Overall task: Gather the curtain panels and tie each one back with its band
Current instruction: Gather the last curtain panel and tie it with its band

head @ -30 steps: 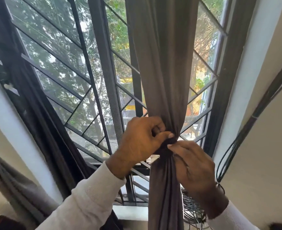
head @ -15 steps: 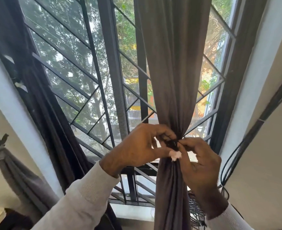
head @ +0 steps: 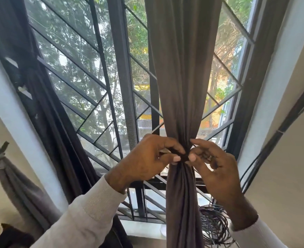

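Barred window (head: 86, 90) behind, daylight through. Grey curtain panel (head: 181, 68) hangs vertical, cinched at mid-height. Dark band (head: 183, 157) wraps cinch, running crosswise to panel. Left hand (head: 147, 162) and right hand (head: 213, 167) flank it level, each pinching band end; equally near.

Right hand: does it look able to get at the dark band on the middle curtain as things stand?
Probably yes. The right hand is already beside the gathered curtain, its fingertips at the dark band. Nothing lies between them; the left hand pinches the band from the other side.
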